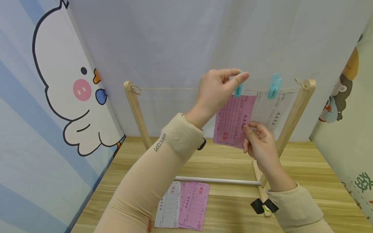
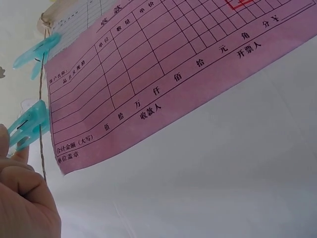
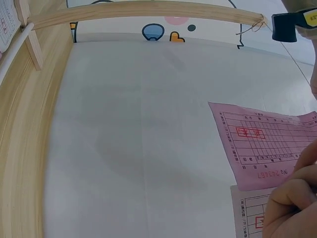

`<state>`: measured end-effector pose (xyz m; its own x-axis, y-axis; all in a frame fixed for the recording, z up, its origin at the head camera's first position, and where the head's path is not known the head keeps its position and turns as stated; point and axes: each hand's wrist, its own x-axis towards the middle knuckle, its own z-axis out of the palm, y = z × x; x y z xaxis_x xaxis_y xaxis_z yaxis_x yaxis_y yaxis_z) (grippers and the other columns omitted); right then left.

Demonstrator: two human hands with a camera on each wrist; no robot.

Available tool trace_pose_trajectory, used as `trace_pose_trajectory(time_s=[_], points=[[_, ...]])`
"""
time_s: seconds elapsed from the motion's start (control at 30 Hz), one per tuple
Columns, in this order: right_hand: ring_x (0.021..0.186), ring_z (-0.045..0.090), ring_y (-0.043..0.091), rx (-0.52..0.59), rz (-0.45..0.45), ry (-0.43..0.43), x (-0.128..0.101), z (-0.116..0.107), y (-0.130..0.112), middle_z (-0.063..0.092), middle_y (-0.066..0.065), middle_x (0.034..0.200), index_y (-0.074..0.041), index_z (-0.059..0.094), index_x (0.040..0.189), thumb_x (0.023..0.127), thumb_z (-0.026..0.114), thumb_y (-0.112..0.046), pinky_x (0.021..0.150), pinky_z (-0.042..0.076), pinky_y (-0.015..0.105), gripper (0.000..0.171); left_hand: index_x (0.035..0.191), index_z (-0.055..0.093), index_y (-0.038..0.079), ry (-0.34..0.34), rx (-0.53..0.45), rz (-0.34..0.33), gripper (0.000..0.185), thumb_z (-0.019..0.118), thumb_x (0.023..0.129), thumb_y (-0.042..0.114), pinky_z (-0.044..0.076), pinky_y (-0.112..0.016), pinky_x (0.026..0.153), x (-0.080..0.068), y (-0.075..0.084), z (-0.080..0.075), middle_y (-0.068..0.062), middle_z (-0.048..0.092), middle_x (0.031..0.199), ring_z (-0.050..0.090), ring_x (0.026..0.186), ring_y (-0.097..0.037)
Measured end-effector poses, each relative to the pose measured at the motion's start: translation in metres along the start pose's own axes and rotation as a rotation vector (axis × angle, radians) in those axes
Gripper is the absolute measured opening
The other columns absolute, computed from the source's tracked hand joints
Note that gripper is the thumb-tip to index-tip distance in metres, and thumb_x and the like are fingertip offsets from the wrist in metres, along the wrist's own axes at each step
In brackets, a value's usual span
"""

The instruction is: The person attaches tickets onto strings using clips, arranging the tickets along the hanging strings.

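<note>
A pink receipt slip [image 1: 233, 121] hangs from the twine [image 1: 175, 88], its top edge at a teal clothespin [image 1: 238, 91]. My left hand [image 1: 214, 89] pinches the handles of that clothespin [image 2: 30, 121] between thumb and fingers. Lower down, my right hand [image 1: 262, 145] holds the pink slip's right edge between thumb and fingers, and the right wrist view shows the slip [image 3: 262, 141] slightly bowed. Beside it a white receipt slip [image 1: 269, 108] hangs under a second teal clothespin [image 1: 275, 85], partly hidden by the pink slip and my right hand.
The twine is tied between two wooden posts [image 1: 295, 113] of a rack, with a white bar [image 1: 218, 180] low across it. More pink slips [image 1: 194, 205] and a white slip [image 1: 169, 207] lie on the wooden table [image 1: 233, 213]. Behind the rack hangs a pale curtain [image 1: 163, 42].
</note>
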<state>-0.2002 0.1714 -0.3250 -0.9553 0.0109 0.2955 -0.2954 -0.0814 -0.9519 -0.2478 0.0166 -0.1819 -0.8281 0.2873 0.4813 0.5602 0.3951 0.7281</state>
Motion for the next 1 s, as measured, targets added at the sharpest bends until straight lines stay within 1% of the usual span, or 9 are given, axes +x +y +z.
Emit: trace_pose_trajectory(time_s=[0.13,0.33,0.5,0.63,0.77,1.0], points=[[0.039,0.041,0.003,0.011,-0.002,-0.004,0.0,-0.0001,-0.0003,0.053,-0.008,0.052,-0.004,0.048,0.115,0.106,0.047,-0.022,0.037,0.026,0.017,0.02,0.122,0.072,0.011,0.003,0.012,0.004,0.036,0.064,0.096,0.037,0.019,-0.02,0.044,-0.0001,0.0003,0.0011,0.007,0.025,0.049,0.018,0.043,-0.005],[0.038,0.04,0.003,0.025,-0.023,-0.011,0.0005,0.0002,-0.0005,0.054,-0.008,0.051,-0.005,0.048,0.114,0.106,0.047,-0.022,0.036,0.023,0.019,0.019,0.123,0.071,0.011,-0.006,0.014,-0.009,0.038,0.064,0.097,0.037,0.019,-0.02,0.044,-0.001,-0.0006,0.0019,0.008,0.025,0.049,0.018,0.043,-0.005],[0.038,0.041,0.003,0.024,-0.022,-0.012,0.0007,0.0004,-0.0006,0.053,-0.008,0.051,-0.005,0.049,0.113,0.106,0.047,-0.021,0.037,0.027,0.016,0.017,0.123,0.07,0.01,-0.005,0.025,-0.01,0.038,0.064,0.097,0.036,0.018,-0.02,0.044,-0.0028,-0.0016,0.002,0.007,0.025,0.049,0.018,0.044,-0.005],[0.038,0.041,0.003,0.01,-0.021,-0.012,0.0006,0.0004,-0.0005,0.054,-0.008,0.051,-0.005,0.049,0.113,0.105,0.047,-0.02,0.037,0.028,0.015,0.017,0.123,0.07,0.009,-0.003,0.055,0.001,0.038,0.065,0.096,0.036,0.019,-0.02,0.044,-0.0049,-0.0031,0.0029,0.007,0.025,0.048,0.018,0.044,-0.006],[0.036,0.038,0.002,0.007,-0.028,-0.017,0.0002,-0.0002,-0.0002,0.054,-0.008,0.051,-0.005,0.049,0.114,0.105,0.048,-0.021,0.036,0.026,0.017,0.018,0.125,0.069,0.009,-0.011,0.092,0.01,0.041,0.064,0.097,0.037,0.02,-0.02,0.043,-0.0068,-0.0057,0.0036,0.006,0.026,0.046,0.018,0.042,-0.007],[0.034,0.035,0.002,0.012,-0.046,-0.018,-0.0009,-0.0009,-0.0003,0.054,-0.008,0.049,-0.004,0.05,0.112,0.105,0.048,-0.019,0.035,0.021,0.022,0.016,0.132,0.064,0.008,-0.025,0.087,-0.03,0.046,0.064,0.097,0.038,0.021,-0.021,0.042,-0.0078,-0.0068,0.0033,0.006,0.027,0.045,0.02,0.04,-0.007]])
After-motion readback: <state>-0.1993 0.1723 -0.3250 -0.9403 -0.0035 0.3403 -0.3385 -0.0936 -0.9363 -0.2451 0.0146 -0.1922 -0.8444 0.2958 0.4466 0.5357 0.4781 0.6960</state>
